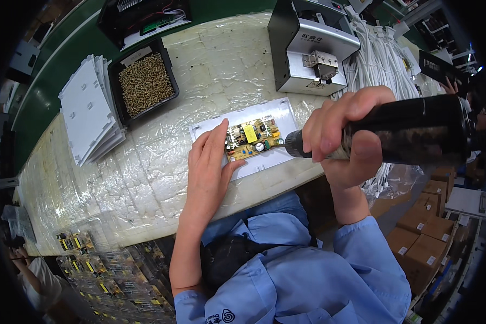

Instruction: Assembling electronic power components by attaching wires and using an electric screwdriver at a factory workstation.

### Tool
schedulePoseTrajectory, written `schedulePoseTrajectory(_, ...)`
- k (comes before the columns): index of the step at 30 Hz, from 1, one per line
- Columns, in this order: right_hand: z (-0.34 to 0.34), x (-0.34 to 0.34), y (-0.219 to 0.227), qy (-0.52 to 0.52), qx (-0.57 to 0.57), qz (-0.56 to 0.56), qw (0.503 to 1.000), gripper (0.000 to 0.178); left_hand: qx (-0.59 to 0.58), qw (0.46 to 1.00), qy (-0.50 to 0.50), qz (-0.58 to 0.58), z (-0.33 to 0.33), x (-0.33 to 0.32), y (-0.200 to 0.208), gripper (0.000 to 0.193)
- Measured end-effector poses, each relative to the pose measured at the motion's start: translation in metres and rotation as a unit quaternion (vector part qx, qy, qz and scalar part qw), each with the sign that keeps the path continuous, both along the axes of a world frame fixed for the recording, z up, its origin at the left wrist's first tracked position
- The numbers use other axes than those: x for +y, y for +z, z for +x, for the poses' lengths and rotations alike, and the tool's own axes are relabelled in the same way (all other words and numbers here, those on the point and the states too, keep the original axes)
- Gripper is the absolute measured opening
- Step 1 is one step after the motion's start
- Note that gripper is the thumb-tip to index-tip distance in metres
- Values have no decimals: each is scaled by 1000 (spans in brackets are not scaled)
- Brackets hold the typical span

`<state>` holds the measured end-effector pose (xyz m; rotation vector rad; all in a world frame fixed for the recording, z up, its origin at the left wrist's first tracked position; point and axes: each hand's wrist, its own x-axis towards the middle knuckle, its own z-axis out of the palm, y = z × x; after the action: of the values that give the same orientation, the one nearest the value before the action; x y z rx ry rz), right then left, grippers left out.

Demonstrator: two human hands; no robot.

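Mid-frame, left hand [206,167] braces the circuit board [252,141], right hand's [343,127] grip wraps a black driver [416,132]; could skid if that board shifts, imo.

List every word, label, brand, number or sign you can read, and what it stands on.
Wording is located here, not copied out.
Grey machine: dark characters across its front face.
Blue shirt: dark lettering beside a round swirl emblem.
Black bin: a pale label, too blurred to read.
Cardboard boxes: white labels, too small to read.
Green display: too blurred to read.
Yellow component on the circuit board: any print is too small to read.
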<state>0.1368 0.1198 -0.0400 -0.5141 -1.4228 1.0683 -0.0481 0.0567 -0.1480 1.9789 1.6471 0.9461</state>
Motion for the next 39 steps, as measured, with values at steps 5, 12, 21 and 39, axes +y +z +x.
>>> schedulePoseTrajectory(5,-2,5,-3,48,15,-7,999,38,-2,1000,-6,3,2,4,1,82)
schedulePoseTrajectory(12,7,9,8,-15,-16,50,999,30,-1,1000,1,-15,4,-1,11,79)
schedulePoseTrajectory(21,40,78,51,-249,111,98,957,23,2,1000,0,-24,2,-5,20,79)
schedulePoseTrajectory(39,40,75,47,-246,55,92,963,21,-9,1000,-9,18,-7,-3,7,76)
